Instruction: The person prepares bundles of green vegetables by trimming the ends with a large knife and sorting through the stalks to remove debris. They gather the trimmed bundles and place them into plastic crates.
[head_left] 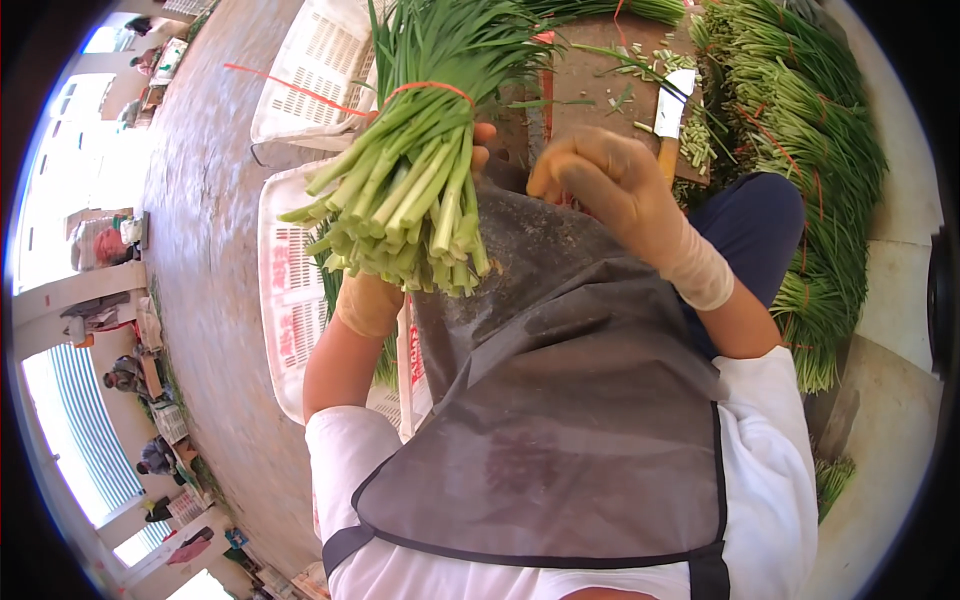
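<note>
My left hand [483, 148], in a thin glove, is closed round a thick bunch of garlic chives [415, 195]. The pale cut ends point down toward me and the green leaves fan out away from me. A red tie [430, 88] circles the bunch, its loose end sticking out to the left. My right hand [610, 180], gloved too, is raised above my lap to the right of the bunch, fingers curled together. What it pinches, if anything, I cannot make out. Beyond it a cleaver [674, 105] with a wooden handle lies on a brown board [590, 85].
Chopped stem bits [697, 140] litter the board's right side. A long heap of chives [800, 150] lies along my right. White plastic crates [275, 270] stand to my left, beside a wet floor [200, 220]. A dark apron [560, 400] covers my lap. People sit far left.
</note>
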